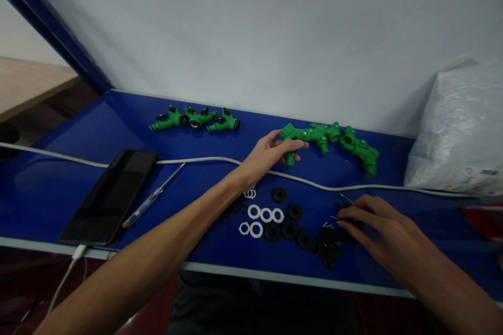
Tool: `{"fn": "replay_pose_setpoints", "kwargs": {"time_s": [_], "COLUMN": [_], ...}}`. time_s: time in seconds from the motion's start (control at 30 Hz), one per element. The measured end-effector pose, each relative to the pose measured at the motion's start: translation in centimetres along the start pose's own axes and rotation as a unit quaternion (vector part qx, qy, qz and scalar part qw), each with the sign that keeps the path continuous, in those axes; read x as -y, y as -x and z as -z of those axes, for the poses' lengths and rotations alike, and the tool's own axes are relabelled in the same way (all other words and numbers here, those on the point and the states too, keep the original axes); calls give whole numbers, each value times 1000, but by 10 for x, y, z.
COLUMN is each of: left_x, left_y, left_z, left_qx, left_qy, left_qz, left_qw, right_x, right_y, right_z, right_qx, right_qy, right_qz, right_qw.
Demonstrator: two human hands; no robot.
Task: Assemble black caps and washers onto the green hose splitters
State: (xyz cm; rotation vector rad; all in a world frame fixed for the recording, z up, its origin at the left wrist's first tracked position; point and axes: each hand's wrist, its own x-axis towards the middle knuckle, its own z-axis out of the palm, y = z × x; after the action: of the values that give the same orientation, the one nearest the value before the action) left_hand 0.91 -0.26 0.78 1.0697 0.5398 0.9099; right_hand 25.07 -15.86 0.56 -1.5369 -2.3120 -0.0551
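My left hand (pixel 271 151) is closed round a green plastic Y-shaped hose connector (pixel 288 131) at the back of the blue table, with the thumb across it. Right beside it lie more green connectors (pixel 320 133), and another green connector (pixel 360 153) is farther right. My right hand (pixel 373 220) is low over a heap of small black parts (pixel 328 251), its thumb and fingers pinched together. What they hold is too dark to make out. Thin metal pins (pixel 334 218) show by its fingertips. White rings (pixel 266 214) and black ring-shaped caps (pixel 288 230) lie between my arms.
Green connectors with black handles (pixel 196 118) stand at the back left. A black phone (pixel 113 193) and a screwdriver (pixel 151 200) lie on the left. A white cable (pixel 212 159) crosses the blue table (pixel 188 141). A plastic-wrapped package (pixel 459 131) stands at the right.
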Motion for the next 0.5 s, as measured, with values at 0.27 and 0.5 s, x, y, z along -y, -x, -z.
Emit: {"fn": "replay_pose_setpoints", "kwargs": {"time_s": [0.27,0.5], "left_x": [-4,-3], "left_y": [1,2], "left_z": [0,-1], "left_qx": [7,14], "left_qy": [2,48], "left_qz": [9,52], "left_qw": [1000,997], "right_x": [7,22], "right_y": [-15,-48], "right_z": [-13,4], "right_qx": [54,18], "right_qy": [44,-30], "right_qz": [-24,-49], "right_qw": [997,998]}}
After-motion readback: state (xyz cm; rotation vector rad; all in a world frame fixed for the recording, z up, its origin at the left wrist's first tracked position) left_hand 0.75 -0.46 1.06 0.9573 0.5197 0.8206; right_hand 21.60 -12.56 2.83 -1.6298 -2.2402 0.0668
